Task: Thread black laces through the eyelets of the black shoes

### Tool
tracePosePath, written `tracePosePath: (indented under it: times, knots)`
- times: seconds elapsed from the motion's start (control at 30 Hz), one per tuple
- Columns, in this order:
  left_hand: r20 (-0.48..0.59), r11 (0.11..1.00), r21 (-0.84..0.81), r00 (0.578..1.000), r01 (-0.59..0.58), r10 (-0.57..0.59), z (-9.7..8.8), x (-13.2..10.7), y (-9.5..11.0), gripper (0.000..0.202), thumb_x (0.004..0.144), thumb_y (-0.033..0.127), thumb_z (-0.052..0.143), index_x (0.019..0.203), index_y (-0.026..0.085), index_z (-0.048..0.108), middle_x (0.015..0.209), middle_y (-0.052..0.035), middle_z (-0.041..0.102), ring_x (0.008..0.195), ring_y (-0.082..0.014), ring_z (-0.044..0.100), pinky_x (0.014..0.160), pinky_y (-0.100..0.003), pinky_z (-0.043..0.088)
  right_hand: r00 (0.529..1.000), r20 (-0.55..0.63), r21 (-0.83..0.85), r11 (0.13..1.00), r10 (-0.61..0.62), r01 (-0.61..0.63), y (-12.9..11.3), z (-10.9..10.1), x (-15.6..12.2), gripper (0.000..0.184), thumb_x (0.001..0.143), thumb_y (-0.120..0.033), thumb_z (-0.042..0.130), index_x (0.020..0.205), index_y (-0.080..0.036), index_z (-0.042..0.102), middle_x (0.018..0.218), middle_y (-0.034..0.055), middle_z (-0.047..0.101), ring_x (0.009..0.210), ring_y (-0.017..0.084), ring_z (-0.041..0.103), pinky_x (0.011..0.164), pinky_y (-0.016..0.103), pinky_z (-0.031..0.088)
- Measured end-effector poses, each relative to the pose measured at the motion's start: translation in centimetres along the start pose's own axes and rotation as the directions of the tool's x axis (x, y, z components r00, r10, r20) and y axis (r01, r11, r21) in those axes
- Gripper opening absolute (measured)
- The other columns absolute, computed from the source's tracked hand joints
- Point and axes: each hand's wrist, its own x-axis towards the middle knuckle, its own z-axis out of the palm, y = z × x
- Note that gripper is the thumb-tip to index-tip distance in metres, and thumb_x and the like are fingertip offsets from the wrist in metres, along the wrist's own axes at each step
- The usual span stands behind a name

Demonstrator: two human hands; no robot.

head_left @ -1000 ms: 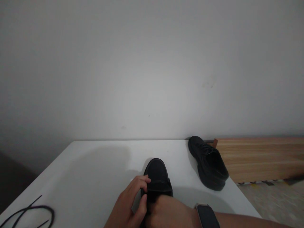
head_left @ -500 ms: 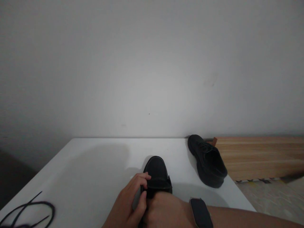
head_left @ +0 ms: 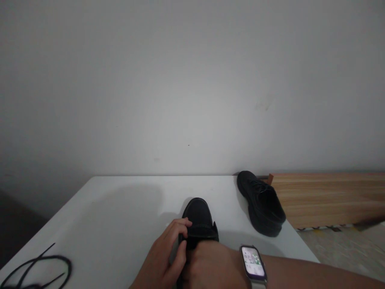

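In the head view a black shoe [head_left: 197, 212] with a stitched toe lies on the white table, toe pointing away from me. My left hand [head_left: 170, 251] grips its left side, fingertips resting on the upper and thumb nearer to me. Over the shoe's opening is my right hand [head_left: 207, 263], curled with its back up. Its fingers are mostly hidden, so what they hold cannot be made out. A smartwatch [head_left: 253, 261] with a lit screen is on the right wrist. The shoe's heel end is covered by my hands.
A second black shoe, with laces [head_left: 263, 206], sits at the table's right edge. Black cords or laces [head_left: 45, 259] lie looped at the front left. A pale wall [head_left: 186, 88] rises behind the white table [head_left: 120, 224]. A wood-grain panel [head_left: 325, 198] stands to the right.
The watch screen has lit up, and my right wrist has turned and risen slightly. My left hand keeps its place on the shoe.
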Motion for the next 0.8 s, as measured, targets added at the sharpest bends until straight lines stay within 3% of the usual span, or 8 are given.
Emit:
tracePosePath:
  times: [0.13,0.27,0.6,0.8]
  knots:
    - [0.014,1.0,0.0,1.0,0.007,-0.007,0.1,-0.1,0.0,0.021,0.096,0.01,0.039,0.105,0.027,0.048,0.125,-0.0084,0.065,0.12,-0.0161,0.062,0.102,-0.026,0.049,0.989,-0.047,-0.168,0.977,-0.141,0.131,-0.7,-2.4,-0.3,0.016,0.09,-0.01,0.065,0.075,-0.014,0.072,0.076,0.0042,0.076,0.066,0.017,0.063,0.054,0.031,0.041]
    - [0.023,1.0,-0.008,1.0,0.018,-0.018,0.0,-0.1,0.1,0.02,0.096,0.011,0.038,0.104,0.026,0.049,0.124,-0.0083,0.065,0.12,-0.0169,0.062,0.102,-0.027,0.05,0.987,-0.065,-0.228,0.965,-0.149,0.131,-1.1,-3.3,-0.5,0.014,0.089,-0.012,0.066,0.077,-0.013,0.074,0.074,0.0041,0.077,0.062,0.016,0.061,0.05,0.031,0.039]
    - [0.009,1.0,-0.005,1.0,0.025,-0.025,-0.2,0.2,0.4,0.02,0.096,0.011,0.039,0.102,0.025,0.052,0.124,-0.0106,0.067,0.118,-0.02,0.064,0.101,-0.03,0.052,0.994,-0.081,-0.245,0.968,-0.073,0.051,-1.3,-2.2,-0.1,0.018,0.084,-0.017,0.071,0.067,-0.012,0.074,0.064,0.0027,0.075,0.044,0.012,0.049,0.036,0.029,0.031]
    - [0.004,1.0,-0.009,1.0,0.006,-0.006,-0.2,0.3,0.4,0.02,0.095,0.011,0.04,0.104,0.024,0.053,0.124,-0.0109,0.067,0.117,-0.0205,0.065,0.099,-0.03,0.054,0.977,-0.154,-0.257,0.961,-0.146,0.103,-0.8,-1.4,-0.5,0.008,0.087,-0.018,0.073,0.079,-0.015,0.074,0.077,0.0004,0.076,0.065,0.014,0.061,0.05,0.029,0.043]
